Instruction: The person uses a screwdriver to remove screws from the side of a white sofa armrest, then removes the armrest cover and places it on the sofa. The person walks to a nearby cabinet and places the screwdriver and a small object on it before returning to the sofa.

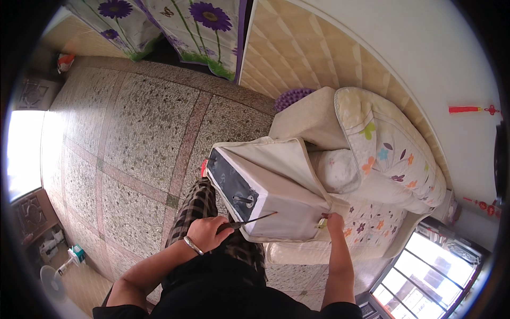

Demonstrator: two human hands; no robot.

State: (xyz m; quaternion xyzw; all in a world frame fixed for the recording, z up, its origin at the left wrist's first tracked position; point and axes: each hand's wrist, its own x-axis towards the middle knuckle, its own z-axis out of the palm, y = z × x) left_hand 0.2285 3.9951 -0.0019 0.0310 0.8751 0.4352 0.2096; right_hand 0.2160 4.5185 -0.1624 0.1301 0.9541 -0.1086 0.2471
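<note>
A screwdriver [255, 219] with a dark handle and long thin shaft is gripped in my left hand [207, 234]. Its shaft crosses the front edge of a tilted, box-shaped upholstered piece [289, 212] with a pale inner surface. At the piece's left end is a dark panel [231, 183] with a metal fitting [243, 200] sticking out. Loose beige fabric [287, 154] is folded open along its far side. My right hand [334, 222] is closed at the right edge, with a small yellow-green object [322, 222] at its fingertips; its kind is unclear.
Behind the piece stands a beige sofa [313, 119] with a flowered cover [388, 159] and a round pale cushion [336, 170]. A purple knobbly item [292, 98] lies by the wall. Flowered curtains [196, 32] hang beyond the speckled floor [149, 117]. A fan [52, 282] is at lower left.
</note>
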